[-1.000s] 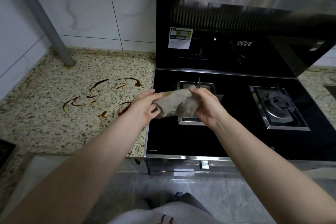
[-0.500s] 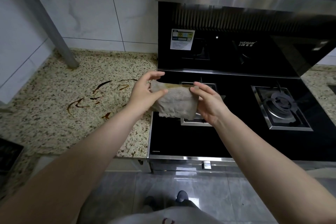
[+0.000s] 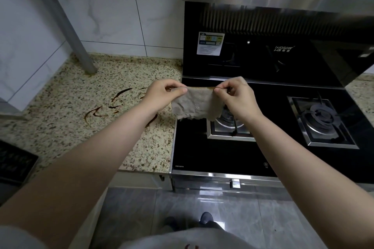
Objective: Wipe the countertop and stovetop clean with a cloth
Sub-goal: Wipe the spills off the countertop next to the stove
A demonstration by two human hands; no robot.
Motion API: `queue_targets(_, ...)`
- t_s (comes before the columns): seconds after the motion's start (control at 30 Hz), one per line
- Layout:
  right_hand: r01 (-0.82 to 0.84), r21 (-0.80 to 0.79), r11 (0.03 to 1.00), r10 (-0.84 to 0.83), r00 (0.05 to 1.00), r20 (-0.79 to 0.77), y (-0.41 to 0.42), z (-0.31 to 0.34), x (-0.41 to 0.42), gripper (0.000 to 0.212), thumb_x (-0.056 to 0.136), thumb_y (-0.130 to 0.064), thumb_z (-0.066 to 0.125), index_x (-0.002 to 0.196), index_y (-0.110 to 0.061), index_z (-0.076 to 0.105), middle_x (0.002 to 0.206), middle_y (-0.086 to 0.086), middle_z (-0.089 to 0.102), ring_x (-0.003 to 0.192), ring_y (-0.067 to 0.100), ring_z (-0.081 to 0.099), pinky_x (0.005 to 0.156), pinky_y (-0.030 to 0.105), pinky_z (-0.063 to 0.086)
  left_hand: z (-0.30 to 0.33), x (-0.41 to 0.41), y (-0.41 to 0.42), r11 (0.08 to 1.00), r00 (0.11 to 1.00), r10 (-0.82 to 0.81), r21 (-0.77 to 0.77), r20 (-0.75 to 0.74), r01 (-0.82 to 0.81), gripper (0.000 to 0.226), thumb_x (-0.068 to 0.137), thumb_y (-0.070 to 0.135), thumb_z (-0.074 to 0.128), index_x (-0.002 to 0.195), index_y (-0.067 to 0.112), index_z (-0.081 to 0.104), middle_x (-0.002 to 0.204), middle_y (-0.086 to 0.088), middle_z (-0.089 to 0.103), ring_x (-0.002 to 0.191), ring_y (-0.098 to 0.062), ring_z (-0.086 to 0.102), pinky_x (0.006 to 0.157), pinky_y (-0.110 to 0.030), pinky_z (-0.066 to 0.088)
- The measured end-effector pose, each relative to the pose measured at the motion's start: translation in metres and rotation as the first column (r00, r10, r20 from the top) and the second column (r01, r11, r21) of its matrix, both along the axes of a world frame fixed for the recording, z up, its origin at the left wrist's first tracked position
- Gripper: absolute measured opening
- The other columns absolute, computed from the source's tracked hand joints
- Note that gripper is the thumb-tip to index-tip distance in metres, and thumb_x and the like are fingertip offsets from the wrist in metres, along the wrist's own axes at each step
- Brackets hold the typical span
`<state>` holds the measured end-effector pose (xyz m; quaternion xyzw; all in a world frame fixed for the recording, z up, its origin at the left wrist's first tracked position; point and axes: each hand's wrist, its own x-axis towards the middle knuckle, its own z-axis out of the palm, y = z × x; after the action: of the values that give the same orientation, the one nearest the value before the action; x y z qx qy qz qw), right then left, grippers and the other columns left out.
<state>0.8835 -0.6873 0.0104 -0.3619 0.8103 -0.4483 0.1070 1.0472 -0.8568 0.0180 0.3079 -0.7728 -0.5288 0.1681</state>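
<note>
Just above the seam where the speckled countertop meets the black stovetop, the left hand and right hand each pinch a top corner of the grey cloth, stretching it flat in the air, with brown streaks on the counter to its left.
</note>
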Motion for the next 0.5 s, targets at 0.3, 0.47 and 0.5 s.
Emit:
queue_targets(0.3,0.035,-0.282,0.959,0.205,0.602,0.772,-0.004,0.011,0.007,0.013,0.103,-0.023,0.059,0.097,-0.015,0.067,0.09,0.003,0.07,0.086,0.02,0.064,0.073,0.032,0.053,0.009,0.003,0.013,0.973,0.987,0.084,0.225,-0.139,-0.051,0.005,0.093,0.037,0.07,0.093,0.035,0.075,0.112,0.001,0.073,0.111,-0.027,0.066,0.105,-0.051,0.05)
queue_targets(0.47,0.169,-0.303,0.938,0.283,0.134,0.95,0.011,-0.001,0.015,0.045,0.1,-0.032,0.053,0.127,0.001,0.065,0.124,0.022,0.07,0.11,0.031,0.071,0.092,0.047,0.061,0.017,0.0,0.025,0.945,0.957,0.156,0.318,-0.245,-0.073,0.005,0.096,0.025,0.068,0.098,0.026,0.072,0.084,0.011,0.076,0.083,-0.01,0.073,0.073,-0.029,0.057)
queue_targets(0.5,0.117,-0.276,0.954,0.263,0.119,0.957,0.012,-0.005,0.022,0.035,0.103,-0.024,0.049,0.115,0.003,0.068,0.109,0.02,0.075,0.094,0.027,0.076,0.077,0.04,0.065,0.018,-0.001,0.027,0.951,0.958,0.148,0.302,-0.247,-0.069,0.005,0.096,0.024,0.068,0.098,0.026,0.072,0.083,0.01,0.076,0.08,-0.007,0.072,0.07,-0.026,0.056)
